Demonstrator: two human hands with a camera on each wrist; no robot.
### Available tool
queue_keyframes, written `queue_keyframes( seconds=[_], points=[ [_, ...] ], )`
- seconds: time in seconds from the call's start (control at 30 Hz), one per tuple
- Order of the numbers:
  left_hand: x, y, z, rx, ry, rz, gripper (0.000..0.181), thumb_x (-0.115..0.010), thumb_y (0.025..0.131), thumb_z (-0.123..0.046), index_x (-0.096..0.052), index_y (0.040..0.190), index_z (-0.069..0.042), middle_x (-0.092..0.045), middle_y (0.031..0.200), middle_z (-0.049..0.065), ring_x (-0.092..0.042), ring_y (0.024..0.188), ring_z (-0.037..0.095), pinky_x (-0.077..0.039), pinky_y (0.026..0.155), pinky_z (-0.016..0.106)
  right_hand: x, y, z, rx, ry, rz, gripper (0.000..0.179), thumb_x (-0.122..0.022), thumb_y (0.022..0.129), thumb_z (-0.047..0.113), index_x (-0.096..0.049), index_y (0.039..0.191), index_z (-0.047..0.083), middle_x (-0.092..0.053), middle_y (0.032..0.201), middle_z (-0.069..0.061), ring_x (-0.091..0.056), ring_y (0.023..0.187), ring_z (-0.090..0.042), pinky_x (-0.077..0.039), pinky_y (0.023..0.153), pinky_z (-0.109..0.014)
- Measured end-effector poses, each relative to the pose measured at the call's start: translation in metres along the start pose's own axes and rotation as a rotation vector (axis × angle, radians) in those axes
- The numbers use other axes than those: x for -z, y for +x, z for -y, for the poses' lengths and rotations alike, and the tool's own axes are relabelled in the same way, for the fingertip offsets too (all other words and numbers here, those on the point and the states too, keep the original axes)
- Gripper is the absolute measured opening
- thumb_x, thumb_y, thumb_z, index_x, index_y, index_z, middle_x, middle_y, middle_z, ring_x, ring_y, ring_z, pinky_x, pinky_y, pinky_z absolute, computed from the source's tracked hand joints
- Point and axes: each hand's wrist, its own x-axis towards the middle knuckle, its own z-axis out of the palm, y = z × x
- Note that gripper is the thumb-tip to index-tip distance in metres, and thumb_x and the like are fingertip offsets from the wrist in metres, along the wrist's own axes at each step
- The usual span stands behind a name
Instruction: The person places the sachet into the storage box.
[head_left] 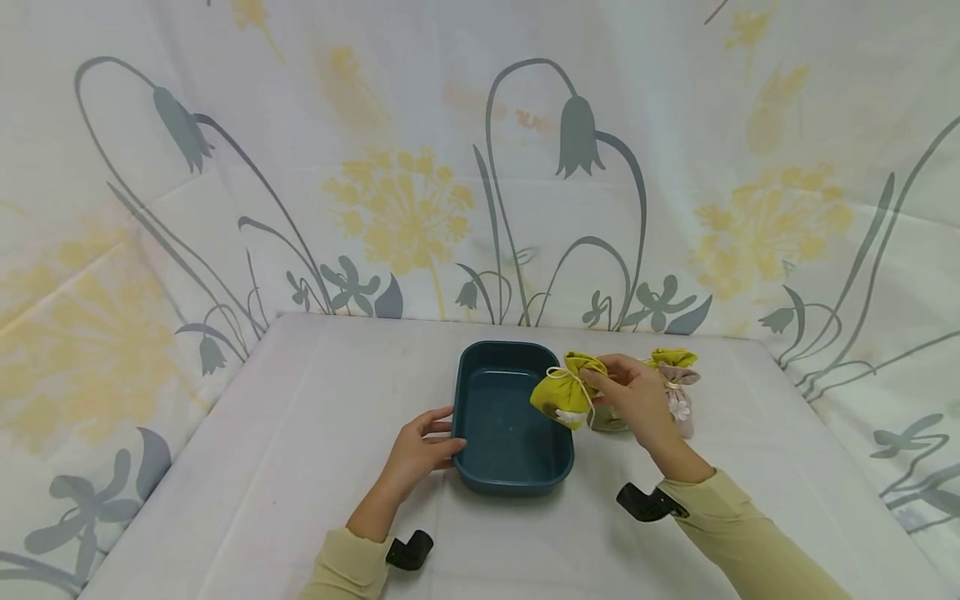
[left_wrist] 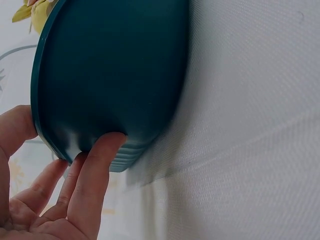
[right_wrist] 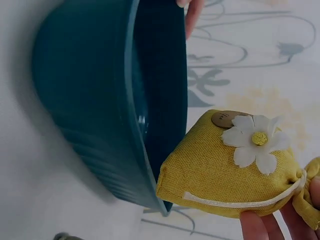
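Note:
A dark teal plastic basin [head_left: 512, 483] stands on the table. My left hand [head_left: 422, 450] grips its left side, thumb at the rim and fingers against the outer wall [left_wrist: 105, 110]. Over the basin's right rim hangs a yellow drawstring pouch [head_left: 558, 398], its gathered neck pinched by my right hand [head_left: 637, 396]. The right wrist view shows the pouch [right_wrist: 225, 175] with a white fabric flower, a small brown tag and a pale cord. Behind the right hand stand a pink pouch [head_left: 681, 408], another yellow-topped pouch [head_left: 675, 357] and a greenish pouch [head_left: 607, 421], all partly hidden.
A white cloth [head_left: 300, 467] covers the table. At its far edge and sides hangs a curtain [head_left: 420, 100] printed with flowers. Black wrist cameras [head_left: 411, 551] sit on both sleeves. The pouches stand close to the basin's right side.

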Motion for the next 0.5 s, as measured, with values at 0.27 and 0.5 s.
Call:
queue_keyframes(
  seconds=[0.27, 0.5],
  points=[
    [0.001, 0.012, 0.021, -0.009, -0.006, -0.011, 0.059, -0.071, 0.082, -0.006, -0.045, 0.135, 0.001, -0.051, 0.120, 0.026, -0.061, 0.099, 0.029, -0.056, 0.072, 0.040, -0.013, 0.018, 0.004, -0.007, -0.026, 0.074, 0.036, -0.069, 0.086, 0.025, -0.064, 0.107, -0.003, -0.066, 0.097, -0.014, -0.065, 0.077, -0.014, -0.057, 0.063, -0.031],
    [0.001, 0.010, 0.019, -0.012, -0.004, -0.017, 0.059, -0.071, 0.082, -0.007, -0.045, 0.135, 0.000, -0.052, 0.119, 0.024, -0.061, 0.099, 0.029, -0.056, 0.071, 0.041, -0.028, 0.033, 0.008, 0.030, -0.047, 0.151, 0.030, -0.067, 0.087, 0.019, -0.064, 0.107, -0.004, -0.067, 0.097, -0.016, -0.065, 0.080, -0.021, -0.057, 0.064, -0.033]
  ],
)
